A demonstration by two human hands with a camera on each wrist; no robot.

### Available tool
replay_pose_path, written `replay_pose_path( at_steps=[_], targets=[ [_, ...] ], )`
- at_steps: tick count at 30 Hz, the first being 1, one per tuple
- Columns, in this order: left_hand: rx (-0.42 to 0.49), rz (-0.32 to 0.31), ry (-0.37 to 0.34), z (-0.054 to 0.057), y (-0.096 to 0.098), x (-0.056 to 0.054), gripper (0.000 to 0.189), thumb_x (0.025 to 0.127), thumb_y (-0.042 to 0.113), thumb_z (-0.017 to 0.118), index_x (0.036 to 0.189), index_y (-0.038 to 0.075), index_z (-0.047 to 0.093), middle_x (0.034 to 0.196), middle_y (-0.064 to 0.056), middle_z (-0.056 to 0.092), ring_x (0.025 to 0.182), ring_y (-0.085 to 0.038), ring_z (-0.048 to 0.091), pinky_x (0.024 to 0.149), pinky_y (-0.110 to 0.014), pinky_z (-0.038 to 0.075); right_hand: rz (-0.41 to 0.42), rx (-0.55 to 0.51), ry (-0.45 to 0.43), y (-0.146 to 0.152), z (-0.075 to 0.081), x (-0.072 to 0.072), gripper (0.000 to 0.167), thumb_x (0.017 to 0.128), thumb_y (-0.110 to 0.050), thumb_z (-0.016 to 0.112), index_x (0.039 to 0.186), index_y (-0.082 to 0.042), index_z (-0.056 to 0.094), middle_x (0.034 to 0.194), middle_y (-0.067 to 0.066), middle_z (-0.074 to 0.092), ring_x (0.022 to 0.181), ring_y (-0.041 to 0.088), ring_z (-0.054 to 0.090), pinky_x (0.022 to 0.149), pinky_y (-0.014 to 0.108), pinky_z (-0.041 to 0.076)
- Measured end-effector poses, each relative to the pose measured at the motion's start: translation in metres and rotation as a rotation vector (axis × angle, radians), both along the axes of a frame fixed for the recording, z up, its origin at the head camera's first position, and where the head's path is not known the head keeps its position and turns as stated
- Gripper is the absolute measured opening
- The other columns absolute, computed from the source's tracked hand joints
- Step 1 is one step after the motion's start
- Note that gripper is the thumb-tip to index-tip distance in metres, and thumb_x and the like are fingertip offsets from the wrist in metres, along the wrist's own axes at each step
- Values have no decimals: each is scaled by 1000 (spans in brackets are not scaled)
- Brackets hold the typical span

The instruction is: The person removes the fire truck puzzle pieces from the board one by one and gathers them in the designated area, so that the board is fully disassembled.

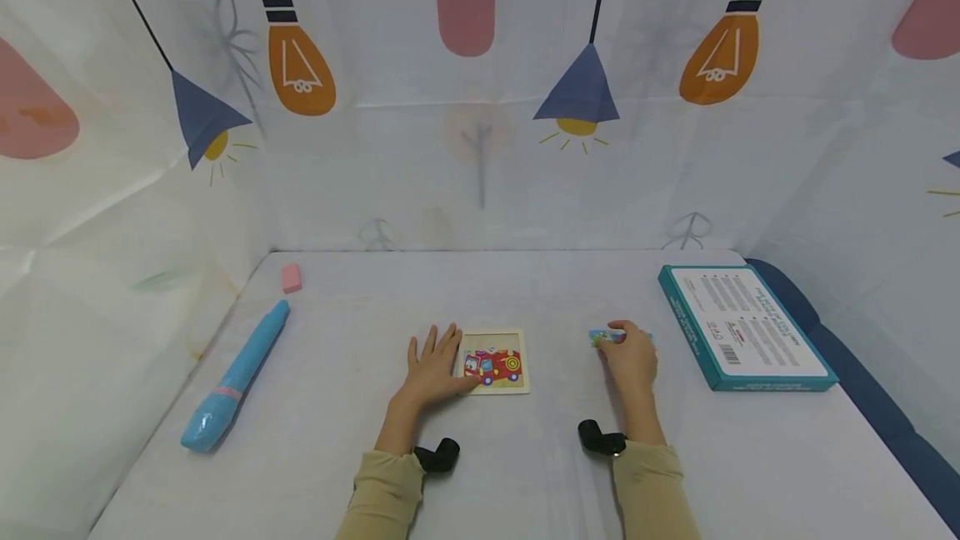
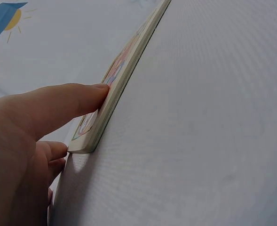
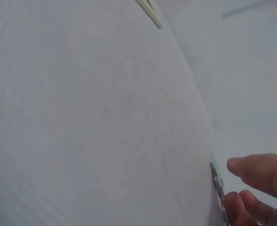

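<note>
A small wooden puzzle board with a red fire engine picture lies flat on the table. My left hand is beside it with the fingers spread; the thumb rests on the board's near left edge, as the left wrist view also shows. To the right, my right hand is over flat, colourful puzzle pieces on the table. In the right wrist view its thumb stands apart from the pieces, while bent fingertips touch or nearly touch their side. The hand partly hides these pieces.
A teal and white box lies at the right, near a dark blue chair. On the left are a blue bottle-shaped object and a pink block. A printed white curtain hangs behind the table.
</note>
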State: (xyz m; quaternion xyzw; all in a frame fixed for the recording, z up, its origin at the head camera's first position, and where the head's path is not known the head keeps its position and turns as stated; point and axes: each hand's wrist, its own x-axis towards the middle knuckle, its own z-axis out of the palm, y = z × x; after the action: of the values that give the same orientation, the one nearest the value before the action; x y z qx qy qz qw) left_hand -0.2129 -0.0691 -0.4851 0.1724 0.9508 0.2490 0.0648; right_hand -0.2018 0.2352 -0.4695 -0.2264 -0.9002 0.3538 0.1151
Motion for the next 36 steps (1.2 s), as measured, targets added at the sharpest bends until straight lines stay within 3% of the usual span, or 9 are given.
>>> replay_pose_path(
  at_steps=[6,17,28,36],
  targets=[
    [8,4,-3,-1,1,0,89,75,48,64,144,4,29,152,-9,22,140,-35,7,107,-58,-5,77,-107,74,-7,2,-1,34,83,-17,66,114,-5,60,95,15,61,81,27,57,63,28,39],
    [28,6,-4,1,0,1,89,74,48,64,144,4,30,152,-10,22,140,-35,7,107,-58,-6,194,-220,95,-27,5,-5,34,82,-16,67,114,-6,61,99,17,63,89,28,61,65,26,44],
    [20,8,-7,0,0,0,91,73,48,65,145,5,28,152,-9,23,140,-35,7,107,-58,-6,227,-228,47,-53,5,-8,33,83,-15,67,114,-6,61,102,15,62,92,29,60,75,38,49],
    [47,-3,-2,2,1,2,88,74,45,66,145,9,29,151,-11,24,140,-38,6,106,-59,-7,313,-206,52,-68,3,-8,32,81,-14,68,112,-6,63,100,14,64,91,28,59,78,41,49]
  ],
)
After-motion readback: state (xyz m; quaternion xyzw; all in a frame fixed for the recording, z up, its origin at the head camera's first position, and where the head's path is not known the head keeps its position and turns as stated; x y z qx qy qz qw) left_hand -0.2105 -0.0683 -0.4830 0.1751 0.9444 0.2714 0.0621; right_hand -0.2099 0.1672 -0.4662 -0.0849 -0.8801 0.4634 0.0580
